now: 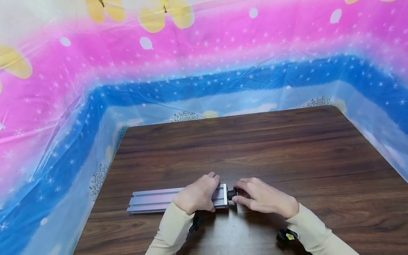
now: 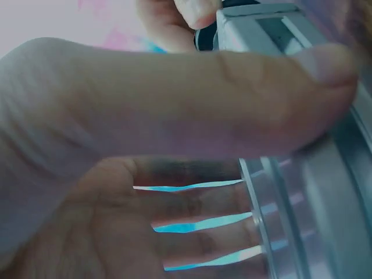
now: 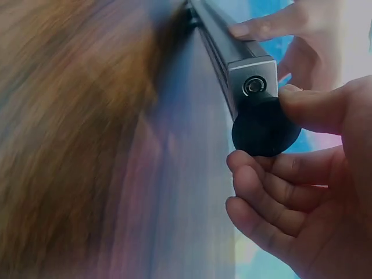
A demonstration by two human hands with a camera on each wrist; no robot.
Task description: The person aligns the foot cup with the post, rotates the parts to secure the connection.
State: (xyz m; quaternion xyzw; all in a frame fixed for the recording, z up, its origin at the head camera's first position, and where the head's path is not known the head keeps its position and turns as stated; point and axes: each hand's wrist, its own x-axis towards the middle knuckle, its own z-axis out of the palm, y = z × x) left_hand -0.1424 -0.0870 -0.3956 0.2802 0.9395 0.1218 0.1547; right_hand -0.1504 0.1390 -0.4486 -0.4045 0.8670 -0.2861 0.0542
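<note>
A silver aluminium profile (image 1: 156, 199) with lengthwise grooves lies across the table, pointing left to right. My left hand (image 1: 199, 193) grips it near its right end, thumb on the near side and fingers over the far side. In the left wrist view the thumb (image 2: 232, 104) crosses in front of the profile (image 2: 331, 192). At the right end sits a pale end plate (image 3: 237, 72) with a round bolt hole (image 3: 254, 86). A black round levelling foot (image 3: 266, 128) stands out from this end. My right hand (image 1: 266, 198) pinches the foot between thumb and fingers.
The dark wood-grain table (image 1: 255, 148) extends around the profile. A pink and blue patterned cloth (image 1: 204, 53) hangs behind and beside it. Black wrist-worn gear (image 1: 283, 236) sits under the right sleeve, with a similar dark piece (image 1: 195, 224) under the left.
</note>
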